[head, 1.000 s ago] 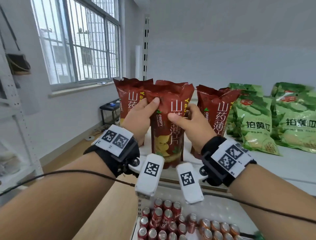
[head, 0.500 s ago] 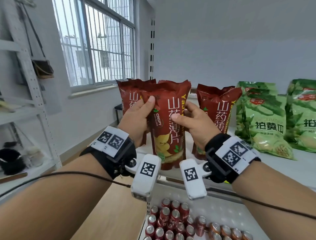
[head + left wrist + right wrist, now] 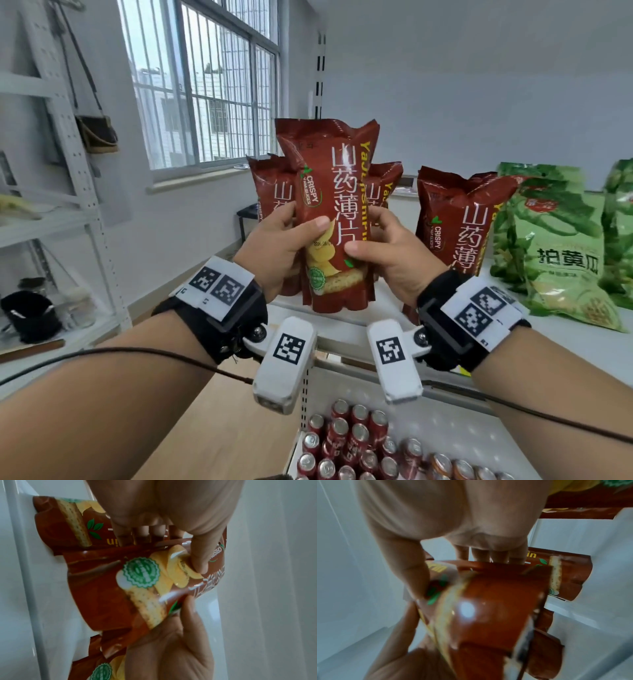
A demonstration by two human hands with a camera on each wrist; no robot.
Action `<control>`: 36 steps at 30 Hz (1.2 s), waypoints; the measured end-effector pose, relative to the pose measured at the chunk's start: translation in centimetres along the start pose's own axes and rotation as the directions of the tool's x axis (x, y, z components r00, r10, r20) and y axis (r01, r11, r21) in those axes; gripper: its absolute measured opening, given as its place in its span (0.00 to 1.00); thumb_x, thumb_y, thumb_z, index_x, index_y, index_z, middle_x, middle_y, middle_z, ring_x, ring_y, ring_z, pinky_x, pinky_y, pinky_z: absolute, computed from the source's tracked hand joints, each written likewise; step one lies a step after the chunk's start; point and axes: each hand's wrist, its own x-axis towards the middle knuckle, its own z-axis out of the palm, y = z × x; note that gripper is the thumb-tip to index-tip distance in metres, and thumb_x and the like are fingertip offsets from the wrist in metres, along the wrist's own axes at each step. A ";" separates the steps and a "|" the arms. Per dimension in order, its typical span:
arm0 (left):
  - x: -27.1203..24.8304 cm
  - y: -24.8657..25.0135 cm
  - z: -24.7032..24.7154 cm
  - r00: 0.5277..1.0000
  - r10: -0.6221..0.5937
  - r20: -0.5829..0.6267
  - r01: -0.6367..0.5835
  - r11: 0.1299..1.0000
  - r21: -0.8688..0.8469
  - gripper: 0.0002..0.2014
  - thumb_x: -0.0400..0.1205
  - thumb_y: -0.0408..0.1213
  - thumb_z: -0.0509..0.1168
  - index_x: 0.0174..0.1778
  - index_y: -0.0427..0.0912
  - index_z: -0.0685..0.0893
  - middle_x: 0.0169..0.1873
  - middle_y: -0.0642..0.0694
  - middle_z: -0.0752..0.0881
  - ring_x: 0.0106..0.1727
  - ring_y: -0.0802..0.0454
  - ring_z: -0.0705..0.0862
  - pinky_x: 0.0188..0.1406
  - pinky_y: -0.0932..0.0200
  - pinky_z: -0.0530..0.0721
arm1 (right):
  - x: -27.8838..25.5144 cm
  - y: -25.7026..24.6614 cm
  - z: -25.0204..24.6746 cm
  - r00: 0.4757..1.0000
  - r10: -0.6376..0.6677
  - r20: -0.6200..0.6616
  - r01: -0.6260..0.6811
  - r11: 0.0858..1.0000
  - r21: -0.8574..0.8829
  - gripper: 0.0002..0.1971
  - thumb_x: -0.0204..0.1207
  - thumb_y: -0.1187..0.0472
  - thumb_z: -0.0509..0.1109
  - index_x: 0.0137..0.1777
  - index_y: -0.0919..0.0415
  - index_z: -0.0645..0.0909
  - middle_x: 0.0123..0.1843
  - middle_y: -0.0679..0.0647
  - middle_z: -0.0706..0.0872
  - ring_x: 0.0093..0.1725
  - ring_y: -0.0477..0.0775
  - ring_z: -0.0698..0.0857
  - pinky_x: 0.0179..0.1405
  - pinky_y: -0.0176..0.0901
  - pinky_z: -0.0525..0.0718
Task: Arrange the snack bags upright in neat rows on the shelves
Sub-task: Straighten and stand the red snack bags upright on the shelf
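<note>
A red yam-crisp bag point(image 3: 330, 205) is held upright above the white shelf point(image 3: 565, 339), its bottom edge just over the shelf's front. My left hand point(image 3: 284, 246) grips its left side with the thumb across the front. My right hand point(image 3: 383, 250) grips its right side the same way. In the left wrist view the held bag point(image 3: 120, 588) is pinched between my left hand point(image 3: 171, 520) and my right hand point(image 3: 171, 642). The right wrist view shows the bag point(image 3: 488, 615) blurred under my right hand point(image 3: 453, 527). More red bags point(image 3: 459, 222) stand behind and to the right.
Green cucumber snack bags point(image 3: 555, 240) lean on the shelf at the right. Several red drink cans point(image 3: 356, 445) fill the lower shelf. A white rack point(image 3: 68, 171) with a black pot point(image 3: 30, 315) stands at the left by a barred window point(image 3: 205, 85).
Both hands have lifted the red bag higher, so it now rises above the bags behind it. The grip has slid down to the bag's middle. The view has shifted right.
</note>
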 end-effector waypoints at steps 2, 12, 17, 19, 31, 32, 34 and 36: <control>-0.3 0.3 0.1 1.000 0.016 -0.011 -0.016 1.000 0.013 0.14 0.78 0.37 0.67 0.59 0.45 0.81 0.46 0.49 0.92 0.44 0.52 0.91 0.36 0.59 0.87 | 0.2 0.3 0.0 0.999 -0.015 0.036 0.016 1.000 -0.011 0.27 0.59 0.60 0.77 0.58 0.50 0.75 0.52 0.55 0.88 0.50 0.55 0.89 0.48 0.49 0.87; -1.9 1.2 1.6 0.918 0.045 -0.393 -0.039 0.999 0.024 0.24 0.78 0.40 0.70 0.70 0.50 0.73 0.42 0.51 0.92 0.40 0.51 0.91 0.29 0.56 0.87 | 0.9 -1.1 -0.6 0.976 -0.075 0.204 0.052 0.992 0.116 0.19 0.66 0.53 0.72 0.58 0.45 0.79 0.50 0.48 0.89 0.48 0.50 0.90 0.37 0.41 0.86; -3.7 1.1 3.1 0.815 0.064 -0.576 -0.110 0.993 -0.045 0.24 0.83 0.42 0.65 0.74 0.41 0.71 0.54 0.43 0.88 0.41 0.49 0.92 0.31 0.53 0.88 | -0.5 -1.7 -0.9 0.932 -0.112 0.344 0.086 0.992 0.091 0.25 0.62 0.55 0.74 0.61 0.47 0.75 0.55 0.51 0.84 0.47 0.47 0.88 0.37 0.36 0.84; -4.5 1.1 3.9 0.772 0.069 -0.632 -0.132 0.990 -0.054 0.27 0.84 0.44 0.63 0.78 0.41 0.65 0.63 0.38 0.84 0.44 0.48 0.91 0.34 0.52 0.88 | -1.0 -1.8 -0.6 0.892 -0.154 0.424 0.136 0.988 0.072 0.31 0.57 0.55 0.79 0.62 0.42 0.74 0.60 0.50 0.82 0.55 0.50 0.86 0.45 0.38 0.85; -8.9 1.1 7.4 0.678 -0.056 -0.733 0.130 0.990 0.045 0.33 0.75 0.72 0.54 0.59 0.49 0.85 0.46 0.45 0.92 0.43 0.47 0.91 0.42 0.49 0.86 | -2.9 -3.1 -0.4 0.761 -0.227 0.608 0.340 0.938 -0.075 0.37 0.67 0.76 0.73 0.70 0.42 0.72 0.44 0.43 0.83 0.38 0.38 0.85 0.42 0.29 0.83; -9.2 1.1 7.6 0.681 -0.050 -0.731 0.131 0.990 0.054 0.32 0.75 0.71 0.57 0.60 0.48 0.85 0.48 0.44 0.92 0.45 0.46 0.91 0.45 0.47 0.86 | -3.1 -3.1 -0.5 0.746 -0.219 0.630 0.324 0.944 -0.056 0.34 0.69 0.75 0.73 0.68 0.41 0.72 0.43 0.45 0.84 0.38 0.39 0.84 0.42 0.30 0.83; -9.7 1.2 7.7 0.682 -0.038 -0.730 0.090 0.995 0.033 0.28 0.77 0.62 0.64 0.62 0.44 0.83 0.52 0.40 0.90 0.50 0.43 0.90 0.50 0.42 0.88 | -3.4 -3.0 -0.5 0.726 -0.206 0.656 0.252 0.968 0.025 0.24 0.73 0.67 0.71 0.65 0.43 0.75 0.50 0.48 0.85 0.42 0.40 0.86 0.42 0.33 0.84; -10.0 1.2 7.9 0.684 -0.011 -0.729 0.031 0.999 0.015 0.22 0.79 0.53 0.66 0.61 0.42 0.83 0.52 0.39 0.90 0.47 0.43 0.91 0.46 0.44 0.89 | -3.4 -2.8 -0.3 0.765 -0.177 0.620 0.139 0.984 0.109 0.15 0.77 0.61 0.65 0.63 0.50 0.78 0.49 0.49 0.87 0.42 0.42 0.87 0.37 0.34 0.84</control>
